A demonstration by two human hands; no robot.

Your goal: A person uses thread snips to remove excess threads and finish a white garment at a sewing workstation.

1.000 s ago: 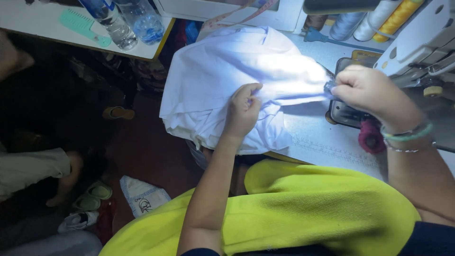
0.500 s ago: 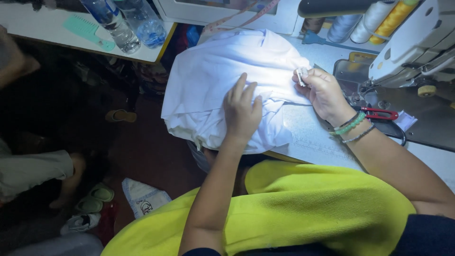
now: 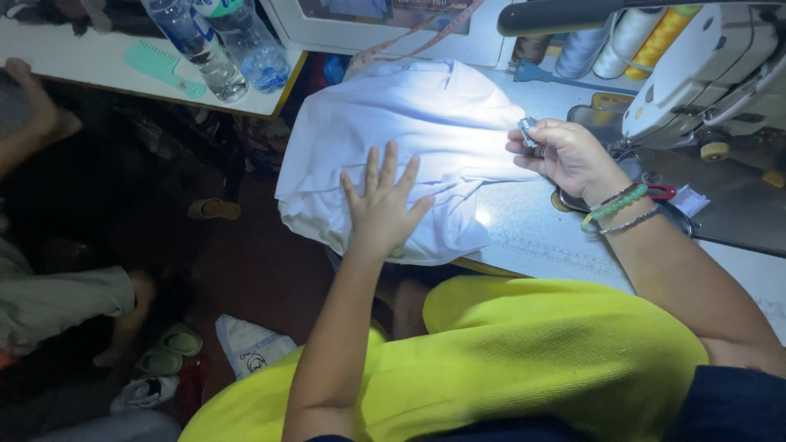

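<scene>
Lamp-lit and cluttered, the sewing worktop [image 3: 557, 237] carries a white garment [image 3: 409, 123] that drapes over its near edge, beside a sewing machine [image 3: 704, 74] with thread cones [image 3: 622, 37] behind it. The left hand [image 3: 381, 209] lies open, fingers spread flat on the cloth, pinning it down. The right hand [image 3: 565, 155] is closed around a small silvery object [image 3: 528, 129] at the garment's right edge. No cloth sits under the machine's needle, so stitching looks not yet begun; smoothing and positioning appear in hand.
</scene>
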